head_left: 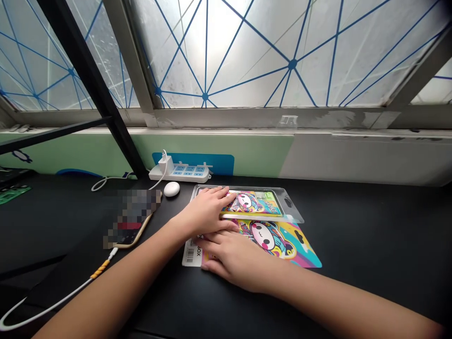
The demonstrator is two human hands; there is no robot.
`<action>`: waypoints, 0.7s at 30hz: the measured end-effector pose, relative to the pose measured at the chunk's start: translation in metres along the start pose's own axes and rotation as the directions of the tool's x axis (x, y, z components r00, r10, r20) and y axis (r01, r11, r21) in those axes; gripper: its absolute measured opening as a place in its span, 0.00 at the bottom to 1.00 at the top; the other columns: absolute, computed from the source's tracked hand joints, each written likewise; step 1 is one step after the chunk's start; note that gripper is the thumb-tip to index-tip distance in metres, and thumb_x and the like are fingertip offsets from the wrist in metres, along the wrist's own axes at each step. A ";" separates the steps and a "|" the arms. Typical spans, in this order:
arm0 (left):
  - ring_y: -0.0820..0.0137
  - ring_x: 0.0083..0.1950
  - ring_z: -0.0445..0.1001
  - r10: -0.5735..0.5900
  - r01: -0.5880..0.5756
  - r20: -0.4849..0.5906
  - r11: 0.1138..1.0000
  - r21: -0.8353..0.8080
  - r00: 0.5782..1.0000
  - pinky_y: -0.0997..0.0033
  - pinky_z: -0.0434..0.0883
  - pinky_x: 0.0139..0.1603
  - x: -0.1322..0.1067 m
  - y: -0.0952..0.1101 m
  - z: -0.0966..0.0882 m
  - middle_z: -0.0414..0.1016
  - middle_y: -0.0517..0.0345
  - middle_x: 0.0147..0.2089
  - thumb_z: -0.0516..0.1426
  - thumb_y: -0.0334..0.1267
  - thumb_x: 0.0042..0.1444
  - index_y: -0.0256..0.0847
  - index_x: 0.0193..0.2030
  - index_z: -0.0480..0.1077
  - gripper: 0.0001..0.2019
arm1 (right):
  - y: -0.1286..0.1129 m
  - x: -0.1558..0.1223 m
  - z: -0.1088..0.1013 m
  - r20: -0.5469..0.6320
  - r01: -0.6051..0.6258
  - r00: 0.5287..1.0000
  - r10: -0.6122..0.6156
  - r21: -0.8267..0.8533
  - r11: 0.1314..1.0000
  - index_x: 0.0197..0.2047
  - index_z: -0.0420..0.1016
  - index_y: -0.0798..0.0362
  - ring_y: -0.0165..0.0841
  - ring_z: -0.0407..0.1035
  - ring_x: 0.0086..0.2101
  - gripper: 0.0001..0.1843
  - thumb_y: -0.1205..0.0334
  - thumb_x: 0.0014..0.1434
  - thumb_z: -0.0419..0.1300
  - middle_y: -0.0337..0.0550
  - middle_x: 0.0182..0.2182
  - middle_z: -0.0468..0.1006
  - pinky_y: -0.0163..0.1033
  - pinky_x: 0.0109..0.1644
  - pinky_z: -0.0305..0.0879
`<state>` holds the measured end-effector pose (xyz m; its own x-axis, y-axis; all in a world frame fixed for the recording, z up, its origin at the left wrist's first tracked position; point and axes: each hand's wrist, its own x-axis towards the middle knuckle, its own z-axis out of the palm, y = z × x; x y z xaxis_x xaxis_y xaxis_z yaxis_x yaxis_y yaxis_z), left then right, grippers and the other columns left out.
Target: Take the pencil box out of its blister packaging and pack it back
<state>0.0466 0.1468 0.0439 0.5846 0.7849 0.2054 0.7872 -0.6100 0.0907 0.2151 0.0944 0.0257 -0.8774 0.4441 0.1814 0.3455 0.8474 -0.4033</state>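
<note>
- The left hand lies palm down, fingers stretched out and gripping nothing, on the left end of the clear plastic pack.
- The right hand rests flat and open on the colourful card, fingers pointing left.
- Both forearms angle inward and meet over the black table.
- The card touches the pack's near edge, and the power strip is near, behind them.
</note>
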 end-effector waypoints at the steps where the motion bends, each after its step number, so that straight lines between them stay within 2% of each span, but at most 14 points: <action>1: 0.49 0.72 0.63 0.008 -0.007 -0.005 1.000 0.008 1.000 0.49 0.62 0.69 0.000 -0.001 0.000 0.62 0.39 0.73 0.63 0.58 0.59 0.41 0.72 0.61 0.39 | 0.000 0.001 0.001 -0.004 0.007 1.000 -0.007 -0.002 1.000 0.63 0.73 0.51 0.43 0.67 0.60 0.20 0.54 0.72 0.55 0.48 0.61 0.76 0.49 0.68 0.59; 3: 0.51 0.71 0.65 0.015 -0.014 -0.018 0.999 0.028 1.000 0.50 0.64 0.69 -0.001 0.000 0.000 0.65 0.40 0.72 0.61 0.50 0.64 0.41 0.71 0.63 0.32 | 0.001 0.002 0.004 -0.036 0.024 0.999 -0.025 -0.030 0.999 0.62 0.73 0.53 0.43 0.66 0.61 0.20 0.54 0.71 0.56 0.50 0.60 0.76 0.49 0.69 0.57; 5: 0.51 0.69 0.68 0.021 -0.019 -0.032 0.998 0.052 0.999 0.49 0.66 0.67 0.000 0.002 0.001 0.67 0.40 0.70 0.59 0.47 0.66 0.41 0.70 0.65 0.28 | 0.002 0.004 0.008 -0.061 0.027 0.998 -0.031 -0.072 0.997 0.61 0.73 0.55 0.44 0.67 0.60 0.20 0.55 0.72 0.55 0.52 0.58 0.77 0.50 0.68 0.58; 9: 0.49 0.67 0.70 0.033 -0.029 -0.055 0.997 0.072 0.998 0.47 0.67 0.66 0.000 0.005 0.002 0.69 0.39 0.69 0.58 0.48 0.67 0.40 0.69 0.67 0.27 | 0.006 0.008 0.009 -0.048 0.037 0.998 -0.044 -0.132 0.991 0.56 0.75 0.56 0.43 0.73 0.53 0.16 0.57 0.71 0.56 0.50 0.52 0.81 0.47 0.61 0.65; 11: 0.48 0.67 0.69 0.022 -0.019 -0.058 0.998 0.056 0.998 0.46 0.66 0.66 0.000 0.005 0.001 0.68 0.39 0.69 0.58 0.54 0.65 0.41 0.69 0.67 0.30 | 0.006 0.008 0.008 -0.055 0.060 0.996 -0.070 -0.165 0.984 0.55 0.75 0.57 0.42 0.75 0.50 0.15 0.58 0.71 0.56 0.50 0.50 0.82 0.45 0.57 0.67; 14: 0.46 0.68 0.68 -0.001 0.002 -0.049 1.000 0.010 0.999 0.44 0.65 0.66 0.000 0.006 0.000 0.67 0.39 0.70 0.55 0.60 0.65 0.42 0.69 0.67 0.33 | 0.003 0.008 0.010 -0.083 0.150 0.980 -0.180 -0.281 0.948 0.48 0.77 0.58 0.39 0.75 0.43 0.13 0.61 0.72 0.54 0.49 0.43 0.83 0.42 0.50 0.68; 17: 0.52 0.69 0.67 -0.035 0.033 -0.050 0.999 -0.030 0.998 0.46 0.64 0.67 0.001 0.005 0.000 0.68 0.43 0.70 0.47 0.49 0.74 0.44 0.68 0.68 0.23 | 0.001 0.008 0.009 -0.138 0.240 0.938 -0.318 -0.402 0.884 0.36 0.77 0.55 0.36 0.71 0.34 0.15 0.66 0.72 0.51 0.44 0.31 0.80 0.41 0.43 0.66; 19: 0.54 0.69 0.67 -0.056 0.054 -0.053 0.998 -0.043 0.997 0.48 0.63 0.68 0.001 0.004 0.001 0.68 0.46 0.70 0.46 0.43 0.74 0.44 0.68 0.69 0.21 | 0.005 0.009 0.000 -0.184 0.176 0.945 -0.270 -0.411 0.895 0.33 0.75 0.52 0.35 0.70 0.34 0.16 0.65 0.71 0.51 0.43 0.30 0.78 0.41 0.42 0.65; 21: 0.54 0.69 0.67 -0.061 0.058 -0.045 0.997 -0.049 0.997 0.49 0.63 0.68 0.001 0.003 0.002 0.68 0.47 0.71 0.48 0.42 0.73 0.45 0.68 0.69 0.21 | 0.018 0.007 -0.019 -0.213 -0.004 0.973 -0.084 -0.382 0.924 0.32 0.75 0.51 0.36 0.70 0.37 0.17 0.62 0.71 0.51 0.45 0.33 0.79 0.41 0.46 0.65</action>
<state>0.0498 0.1458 0.0423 0.5262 0.8148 0.2435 0.8095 -0.5676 0.1500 0.2211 0.1185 0.0370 -0.8120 0.4235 0.4016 0.4503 0.8923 -0.0306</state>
